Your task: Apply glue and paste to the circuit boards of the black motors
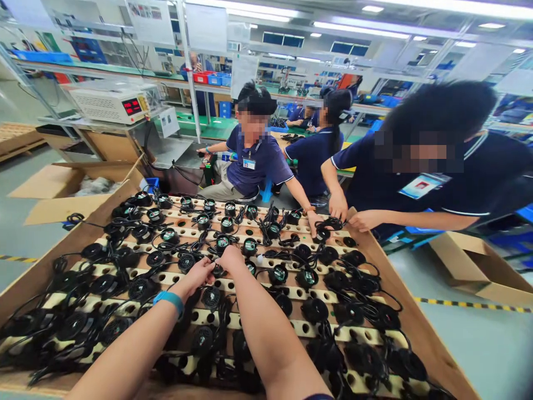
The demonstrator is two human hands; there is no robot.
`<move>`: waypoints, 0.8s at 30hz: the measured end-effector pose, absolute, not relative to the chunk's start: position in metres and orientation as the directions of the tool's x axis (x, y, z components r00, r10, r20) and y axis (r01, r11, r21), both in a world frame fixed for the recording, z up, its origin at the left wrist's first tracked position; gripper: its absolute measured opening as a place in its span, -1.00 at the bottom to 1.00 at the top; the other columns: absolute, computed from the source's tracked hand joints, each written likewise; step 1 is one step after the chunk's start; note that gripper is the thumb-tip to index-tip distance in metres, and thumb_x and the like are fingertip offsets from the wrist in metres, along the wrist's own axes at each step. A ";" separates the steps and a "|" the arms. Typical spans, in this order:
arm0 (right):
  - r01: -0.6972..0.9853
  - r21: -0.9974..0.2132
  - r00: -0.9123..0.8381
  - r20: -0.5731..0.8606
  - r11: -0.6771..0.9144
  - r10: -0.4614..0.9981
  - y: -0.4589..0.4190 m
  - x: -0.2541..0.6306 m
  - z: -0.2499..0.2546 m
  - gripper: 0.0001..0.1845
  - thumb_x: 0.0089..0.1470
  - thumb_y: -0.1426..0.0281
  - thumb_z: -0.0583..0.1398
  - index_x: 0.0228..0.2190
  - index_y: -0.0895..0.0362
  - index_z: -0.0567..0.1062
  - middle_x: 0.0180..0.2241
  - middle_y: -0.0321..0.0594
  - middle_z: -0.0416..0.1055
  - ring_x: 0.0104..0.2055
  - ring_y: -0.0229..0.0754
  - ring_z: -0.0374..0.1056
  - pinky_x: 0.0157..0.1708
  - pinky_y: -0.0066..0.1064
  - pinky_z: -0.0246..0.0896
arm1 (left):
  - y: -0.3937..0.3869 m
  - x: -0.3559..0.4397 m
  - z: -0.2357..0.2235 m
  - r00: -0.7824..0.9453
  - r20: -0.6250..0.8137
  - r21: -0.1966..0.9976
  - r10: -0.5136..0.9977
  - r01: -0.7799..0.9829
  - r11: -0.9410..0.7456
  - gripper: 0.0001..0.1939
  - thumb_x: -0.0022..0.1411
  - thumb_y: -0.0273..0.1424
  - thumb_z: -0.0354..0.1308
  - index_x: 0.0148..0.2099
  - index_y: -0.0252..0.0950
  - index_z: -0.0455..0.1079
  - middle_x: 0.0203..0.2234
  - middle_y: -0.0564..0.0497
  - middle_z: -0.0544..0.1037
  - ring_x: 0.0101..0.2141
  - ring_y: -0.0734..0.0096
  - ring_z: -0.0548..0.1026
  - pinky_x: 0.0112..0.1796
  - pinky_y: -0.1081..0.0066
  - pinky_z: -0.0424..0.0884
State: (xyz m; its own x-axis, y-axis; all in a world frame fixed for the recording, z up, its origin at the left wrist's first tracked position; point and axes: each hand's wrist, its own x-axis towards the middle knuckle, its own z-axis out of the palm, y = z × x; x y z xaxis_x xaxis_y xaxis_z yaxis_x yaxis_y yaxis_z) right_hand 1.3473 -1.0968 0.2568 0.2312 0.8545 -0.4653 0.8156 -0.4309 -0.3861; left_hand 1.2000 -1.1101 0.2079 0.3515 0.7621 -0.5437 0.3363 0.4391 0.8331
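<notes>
My left hand point(202, 274), with a teal band on its wrist, and my right hand point(230, 257) come together over the middle of a large wooden crate point(410, 303). The left hand's fingers are pinched together at a small dark part point(216, 270), probably a cable end or housing edge. My right hand has its fingers curled down beside it, and what they hold is hidden. Just beyond them is a round black housing point(222, 243) with a green circuit board inside. A black round part with a vented face point(211, 298) lies nearer to me.
Rows of black cabled units sit on pale perforated strips point(195, 316). Across the crate, a seated person's hand point(313, 222) and a standing person's hands point(362, 220) reach in at the right. Open cardboard boxes point(470, 266) and a white instrument point(104, 103) stand around.
</notes>
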 end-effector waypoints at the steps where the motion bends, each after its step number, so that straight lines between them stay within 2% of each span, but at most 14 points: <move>1: 0.819 -0.384 0.231 -0.461 -0.428 0.857 -1.097 1.347 0.257 -0.48 -0.08 0.25 0.39 -0.07 0.21 0.58 -0.03 0.09 0.53 0.00 0.02 0.49 -0.09 -0.35 0.41 | -1.110 1.201 0.210 0.349 -0.545 0.832 0.762 0.339 0.440 -0.63 0.24 -0.06 0.15 -0.27 -0.23 0.15 -0.69 0.11 0.44 -0.67 0.51 0.35 -0.61 0.56 0.08; 8: 0.872 -0.363 0.152 -0.439 -0.329 0.886 -1.094 1.349 0.252 -0.60 0.03 0.24 0.34 -0.14 0.24 0.61 -0.14 0.11 0.57 -0.04 -0.01 0.50 -0.10 -0.40 0.37 | -1.110 1.206 0.222 0.278 -0.561 0.818 0.780 0.332 0.470 -0.79 0.34 -0.29 0.13 -0.29 -0.25 0.19 -0.71 0.17 0.37 -0.69 0.56 0.34 -0.62 0.59 0.09; 12: 0.902 -0.334 0.110 -0.435 -0.274 0.894 -1.086 1.350 0.247 -0.59 0.08 0.21 0.33 -0.16 0.29 0.62 -0.20 0.16 0.57 -0.05 0.00 0.50 -0.11 -0.42 0.34 | -1.104 1.209 0.222 0.234 -0.580 0.804 0.780 0.320 0.501 -0.88 0.35 -0.39 0.11 -0.25 -0.28 0.25 -0.73 0.18 0.35 -0.71 0.56 0.33 -0.61 0.59 0.17; 24: 0.891 -0.301 0.186 -0.440 -0.339 0.879 -1.090 1.349 0.249 -0.50 0.04 0.12 0.36 -0.12 0.26 0.62 -0.17 0.15 0.57 -0.06 0.01 0.50 -0.09 -0.40 0.33 | -1.106 1.206 0.227 0.272 -0.595 0.798 0.756 0.313 0.515 -0.87 0.38 -0.36 0.10 -0.23 -0.27 0.22 -0.72 0.17 0.38 -0.72 0.56 0.34 -0.61 0.59 0.18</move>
